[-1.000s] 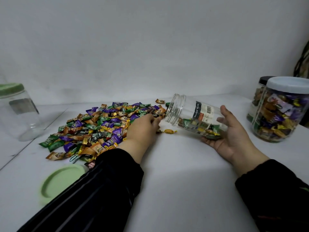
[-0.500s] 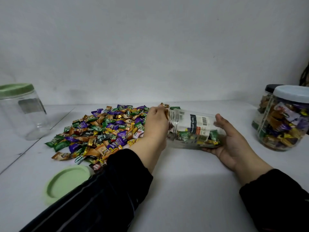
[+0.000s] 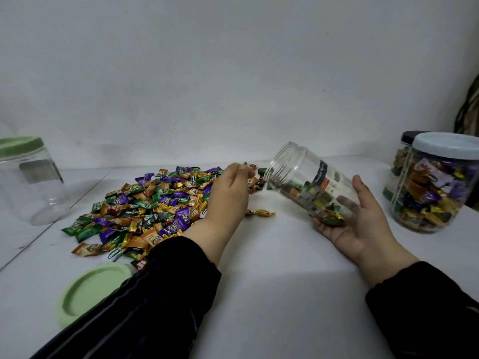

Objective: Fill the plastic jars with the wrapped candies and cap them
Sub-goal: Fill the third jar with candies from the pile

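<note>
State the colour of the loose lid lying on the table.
Light green lid, shown in the head view.

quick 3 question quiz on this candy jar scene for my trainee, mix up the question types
1. True or false: the clear plastic jar held by the right hand stands upright and capped.
2. Multiple choice: the loose pale green round lid lies A) on the white-lidded full jar B) on the white table near the left sleeve C) inside the tilted jar.
3. Fill in: the single gold twist-wrapped candy lies apart from the pile of wrapped candies, to the ____ of the left hand in the picture.

Key: 1 false, it is tilted with its mouth open. 2 B. 3 right.
</note>
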Action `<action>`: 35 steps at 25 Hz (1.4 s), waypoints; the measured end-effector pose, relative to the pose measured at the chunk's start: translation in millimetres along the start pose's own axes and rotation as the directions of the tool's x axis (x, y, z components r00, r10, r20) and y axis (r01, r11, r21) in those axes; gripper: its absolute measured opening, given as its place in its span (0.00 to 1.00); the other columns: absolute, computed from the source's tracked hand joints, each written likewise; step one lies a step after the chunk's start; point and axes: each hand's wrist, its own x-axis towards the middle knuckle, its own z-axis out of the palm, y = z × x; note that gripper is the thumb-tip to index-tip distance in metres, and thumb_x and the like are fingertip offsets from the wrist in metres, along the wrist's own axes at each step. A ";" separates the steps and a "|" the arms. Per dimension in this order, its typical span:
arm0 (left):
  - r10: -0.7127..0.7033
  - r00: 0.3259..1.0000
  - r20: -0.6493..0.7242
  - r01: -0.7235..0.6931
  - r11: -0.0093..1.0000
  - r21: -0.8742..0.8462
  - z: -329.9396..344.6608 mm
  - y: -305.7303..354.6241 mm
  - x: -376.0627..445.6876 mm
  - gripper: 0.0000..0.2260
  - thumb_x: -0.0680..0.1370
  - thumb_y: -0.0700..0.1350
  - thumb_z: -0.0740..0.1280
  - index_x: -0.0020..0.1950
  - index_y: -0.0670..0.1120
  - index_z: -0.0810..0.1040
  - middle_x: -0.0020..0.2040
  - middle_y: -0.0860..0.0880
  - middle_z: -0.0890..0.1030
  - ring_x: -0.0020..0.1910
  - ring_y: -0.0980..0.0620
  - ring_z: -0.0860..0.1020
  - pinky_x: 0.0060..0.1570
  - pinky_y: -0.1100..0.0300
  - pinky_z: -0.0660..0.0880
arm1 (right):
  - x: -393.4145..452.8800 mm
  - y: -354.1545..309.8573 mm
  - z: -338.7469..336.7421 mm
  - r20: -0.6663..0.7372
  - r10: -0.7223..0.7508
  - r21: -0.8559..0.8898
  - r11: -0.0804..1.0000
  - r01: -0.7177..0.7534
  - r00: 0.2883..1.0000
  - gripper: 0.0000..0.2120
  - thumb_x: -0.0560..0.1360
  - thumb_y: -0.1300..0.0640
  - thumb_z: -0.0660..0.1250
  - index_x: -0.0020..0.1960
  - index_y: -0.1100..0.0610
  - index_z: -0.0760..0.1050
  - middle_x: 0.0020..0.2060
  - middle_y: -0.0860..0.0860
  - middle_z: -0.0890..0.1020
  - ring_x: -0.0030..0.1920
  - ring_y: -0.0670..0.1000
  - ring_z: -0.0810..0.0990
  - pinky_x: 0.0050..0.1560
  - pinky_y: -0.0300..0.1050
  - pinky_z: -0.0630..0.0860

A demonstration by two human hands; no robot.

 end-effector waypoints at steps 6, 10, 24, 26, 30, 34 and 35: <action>-0.258 0.794 0.551 -0.364 0.524 0.770 16.4 -34.8 -5.9 0.22 0.82 0.60 0.54 0.76 0.60 0.61 0.80 0.47 0.56 0.78 0.41 0.53 0.75 0.41 0.51 | -1.3 -2.6 0.7 -0.010 0.007 0.166 0.986 -0.005 1.000 0.30 0.73 0.33 0.66 0.61 0.56 0.76 0.56 0.60 0.83 0.55 0.61 0.83 0.58 0.57 0.79; -0.155 0.837 0.525 -0.402 0.476 0.782 19.1 -35.0 -3.7 0.18 0.83 0.58 0.53 0.70 0.54 0.69 0.67 0.46 0.71 0.68 0.42 0.67 0.65 0.46 0.66 | -3.0 -4.0 -0.3 -0.003 0.024 0.190 0.981 -0.023 1.000 0.32 0.74 0.31 0.62 0.55 0.60 0.77 0.55 0.62 0.82 0.57 0.64 0.81 0.52 0.54 0.83; -0.209 0.970 -0.124 0.229 0.957 0.177 -16.3 -12.1 11.0 0.19 0.79 0.60 0.63 0.42 0.45 0.74 0.33 0.49 0.74 0.34 0.46 0.73 0.31 0.58 0.69 | -4.1 6.4 3.8 0.064 0.032 -0.138 0.990 -0.023 0.997 0.35 0.68 0.34 0.71 0.65 0.57 0.71 0.58 0.61 0.81 0.51 0.63 0.85 0.50 0.59 0.81; -0.331 0.904 -0.271 0.266 0.931 -0.249 -15.9 12.1 14.7 0.18 0.80 0.60 0.62 0.42 0.45 0.73 0.31 0.49 0.70 0.29 0.48 0.68 0.28 0.59 0.66 | -7.1 8.7 7.0 0.089 0.006 -0.186 0.982 0.011 0.996 0.30 0.68 0.37 0.70 0.60 0.56 0.71 0.54 0.60 0.81 0.50 0.62 0.84 0.52 0.61 0.80; -0.341 0.883 -0.322 0.194 0.891 -0.411 -3.5 39.6 7.8 0.16 0.82 0.59 0.59 0.47 0.46 0.72 0.32 0.51 0.69 0.26 0.53 0.65 0.29 0.59 0.62 | -11.4 14.1 13.0 0.162 -0.008 -0.268 0.962 0.052 0.987 0.30 0.65 0.38 0.71 0.59 0.55 0.71 0.51 0.57 0.84 0.47 0.61 0.85 0.45 0.59 0.81; -0.201 0.968 -0.150 0.172 0.968 -0.182 9.4 41.5 -3.7 0.13 0.83 0.55 0.60 0.49 0.44 0.71 0.35 0.50 0.70 0.31 0.55 0.68 0.31 0.60 0.66 | -10.8 13.9 12.5 0.127 0.011 -0.248 0.969 0.021 0.992 0.34 0.65 0.37 0.70 0.63 0.57 0.72 0.50 0.59 0.85 0.46 0.61 0.86 0.45 0.59 0.81; -0.187 0.978 -0.093 0.169 0.970 -0.173 9.9 42.4 -4.0 0.11 0.82 0.52 0.62 0.47 0.45 0.71 0.34 0.51 0.70 0.29 0.58 0.68 0.30 0.63 0.66 | -10.0 13.3 11.5 0.106 0.022 -0.227 0.974 0.003 0.994 0.37 0.64 0.37 0.71 0.66 0.58 0.71 0.54 0.60 0.83 0.48 0.61 0.85 0.47 0.59 0.81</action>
